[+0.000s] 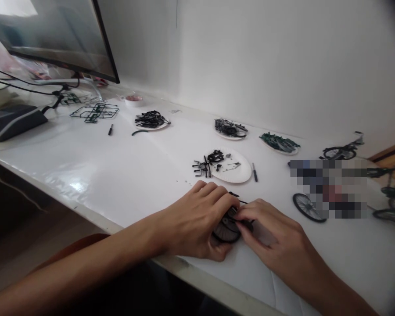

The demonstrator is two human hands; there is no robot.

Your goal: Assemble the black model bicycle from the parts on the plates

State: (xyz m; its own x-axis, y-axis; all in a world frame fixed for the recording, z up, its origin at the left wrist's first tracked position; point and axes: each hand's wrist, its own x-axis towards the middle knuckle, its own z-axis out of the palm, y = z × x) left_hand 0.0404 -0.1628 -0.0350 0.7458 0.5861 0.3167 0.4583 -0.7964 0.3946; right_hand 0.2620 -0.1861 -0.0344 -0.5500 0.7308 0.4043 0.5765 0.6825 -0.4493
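My left hand (197,219) and my right hand (266,235) meet over a small black spoked model wheel (225,231) at the front edge of the white table (118,175). The left hand wraps over and around the wheel. Fingers of the right hand pinch its upper side, where a thin black rod (240,199) sticks out. Much of the wheel is hidden by my fingers. Just beyond my hands lies a paper plate (237,169) holding small black plastic parts.
Further paper plates of black and green parts (279,144) line the wall side, near green sprue frames (94,113). A small black tool (255,172) lies beside the nearest plate. Model bicycles (342,151) and a loose spoked wheel (307,207) stand right, by a pixelated patch. A monitor (52,37) stands back left.
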